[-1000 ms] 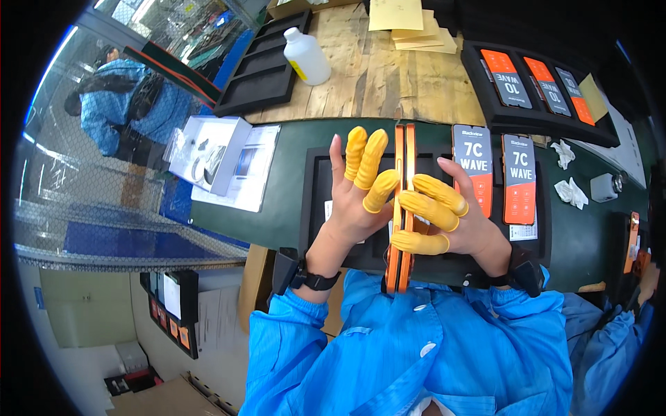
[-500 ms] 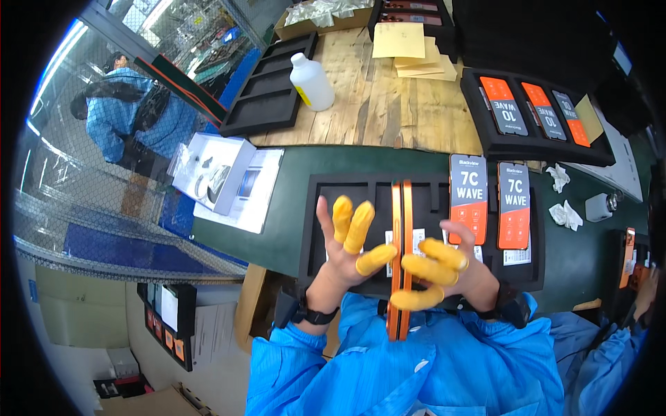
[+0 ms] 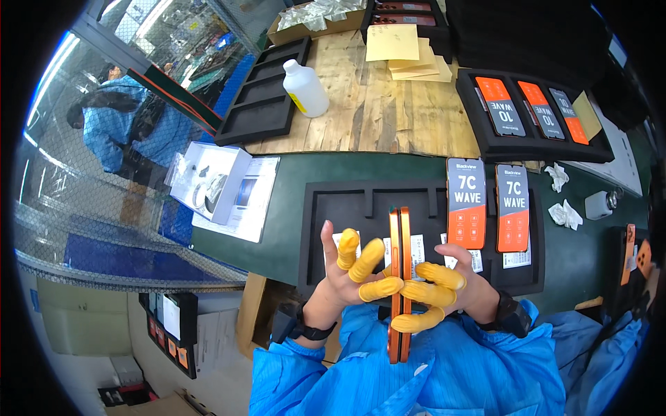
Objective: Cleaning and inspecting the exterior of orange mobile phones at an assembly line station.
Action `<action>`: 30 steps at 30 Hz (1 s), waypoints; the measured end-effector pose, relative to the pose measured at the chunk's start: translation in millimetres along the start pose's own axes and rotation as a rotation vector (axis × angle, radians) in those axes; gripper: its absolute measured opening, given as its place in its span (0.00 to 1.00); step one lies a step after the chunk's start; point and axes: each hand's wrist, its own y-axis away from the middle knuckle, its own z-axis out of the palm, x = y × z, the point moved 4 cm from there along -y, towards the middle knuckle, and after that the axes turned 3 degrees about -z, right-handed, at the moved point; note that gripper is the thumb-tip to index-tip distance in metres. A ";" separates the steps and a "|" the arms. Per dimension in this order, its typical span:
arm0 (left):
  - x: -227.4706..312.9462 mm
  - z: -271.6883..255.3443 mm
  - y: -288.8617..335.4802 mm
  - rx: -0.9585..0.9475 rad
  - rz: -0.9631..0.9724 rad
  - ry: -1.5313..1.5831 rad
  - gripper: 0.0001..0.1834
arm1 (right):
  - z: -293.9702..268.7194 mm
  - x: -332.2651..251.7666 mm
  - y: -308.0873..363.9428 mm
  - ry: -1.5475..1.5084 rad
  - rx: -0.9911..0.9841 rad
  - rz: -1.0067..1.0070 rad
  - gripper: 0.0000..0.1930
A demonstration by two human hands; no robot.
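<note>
Two smartphones with orange edges stand upright and edge-on in front of my chest, a left smartphone (image 3: 395, 243) and a right smartphone (image 3: 406, 243), close together with a thin dark gap between them. My left hand (image 3: 345, 283) presses a yellow-covered fingertip against the left side of the pair, its other fingers raised and spread. From the other side, yellow-covered fingers of my right hand (image 3: 451, 286) bear on the right smartphone. The pair is held between both hands. Below lies a black foam tray (image 3: 340, 201) with white labels in it, partly hidden by my hands.
Two grey-and-orange-faced phones, one (image 3: 465, 208) beside another (image 3: 513, 208), lie on the tray's right side. Beyond are a white bottle (image 3: 306, 89), yellow paper slips (image 3: 393, 43) and a second phone tray (image 3: 541, 149). An open white box (image 3: 211, 182) sits left. Another person's hand (image 3: 651, 284) shows far right.
Both hands and the two smartphones have come slightly nearer my body. The smartphones remain edge-on between my fingers.
</note>
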 end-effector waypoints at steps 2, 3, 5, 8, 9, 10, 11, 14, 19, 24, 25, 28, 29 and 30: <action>10.7 -3.5 -16.0 -0.139 0.156 -0.107 0.20 | -8.1 -0.8 -11.6 -0.007 -0.096 0.065 0.18; 12.9 -4.6 -23.5 -0.236 0.086 0.016 0.19 | -15.4 -2.6 -24.3 -0.067 -0.037 0.114 0.18; 12.9 -5.0 -33.5 -0.311 0.005 0.156 0.22 | -22.7 0.2 -44.2 -0.222 -0.062 0.321 0.25; 2.4 5.3 -30.8 -0.431 -0.357 0.607 0.33 | -32.9 19.8 -69.7 -0.402 -0.142 0.630 0.39; -1.0 8.1 -26.9 -0.463 -0.484 0.749 0.36 | -30.3 27.9 -73.6 -0.366 -0.281 0.685 0.45; -2.3 12.5 -25.2 -0.499 -0.605 0.893 0.40 | -29.9 34.6 -74.8 -0.372 -0.253 0.746 0.47; 1.1 22.5 -23.8 -0.456 -0.870 1.082 0.40 | -26.6 43.1 -75.5 -0.350 -0.288 0.757 0.47; -6.5 28.8 -41.6 -0.329 -1.019 1.214 0.40 | -16.4 70.7 -75.7 -0.400 -0.547 0.965 0.45; -2.0 29.7 -61.6 -0.212 -1.183 1.489 0.36 | -11.3 76.9 -40.3 -0.901 -0.079 1.070 0.33; -4.2 34.4 -58.8 -0.313 -1.299 1.482 0.31 | -8.6 71.3 -18.9 -0.942 0.009 1.150 0.29; -3.8 34.9 -61.6 -0.331 -1.321 1.370 0.31 | -9.2 72.7 -14.4 -0.962 0.063 1.136 0.27; -3.2 38.9 -58.4 -0.285 -1.356 1.430 0.32 | -14.8 68.9 1.3 -1.019 0.093 1.090 0.27; -6.5 42.7 -55.0 -0.296 -1.378 1.434 0.33 | -18.0 65.2 1.7 -0.977 0.053 1.025 0.29; -6.6 43.7 -54.3 -0.291 -1.377 1.431 0.33 | -21.1 59.9 1.2 -0.935 0.016 0.963 0.31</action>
